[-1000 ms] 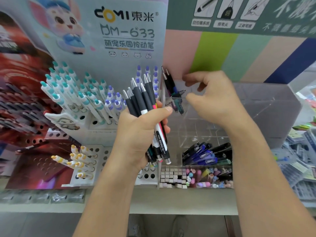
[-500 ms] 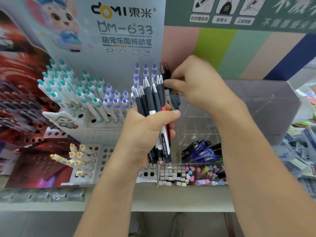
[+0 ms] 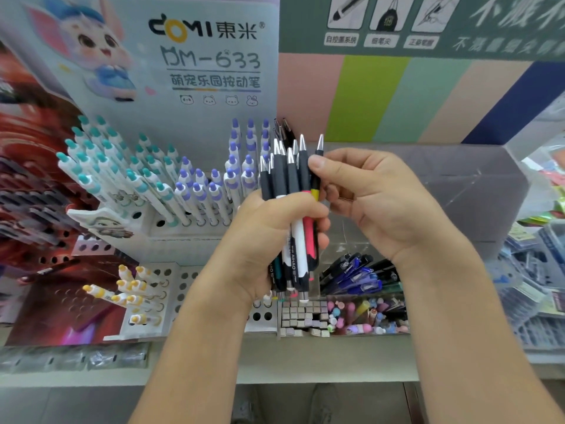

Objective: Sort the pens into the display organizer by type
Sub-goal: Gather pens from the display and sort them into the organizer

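My left hand (image 3: 269,237) grips a bundle of pens (image 3: 290,185) upright, tips up, with black rubber grips and white, pink and dark barrels. My right hand (image 3: 376,200) pinches one pen with a yellow band (image 3: 316,179) at the bundle's right edge, thumb on its black grip. Behind the bundle stands the clear acrylic display organizer (image 3: 458,191); a few black pens (image 3: 284,130) stick up from its back-left compartment. Its lower front compartment holds blue and black pens (image 3: 357,276).
A white DOMI rack (image 3: 159,221) at the left holds several teal-capped and purple-capped pens. Below it a perforated stand (image 3: 183,289) carries yellow-capped pens. Trays of erasers (image 3: 305,316) and pastel caps (image 3: 363,313) sit at the shelf front. Packaged goods (image 3: 535,270) lie at the right.
My right hand came away from the organizer's back-left compartment, dropped to the bundle and took hold of the yellow-banded pen. The left hand with the bundle shifted slightly right.
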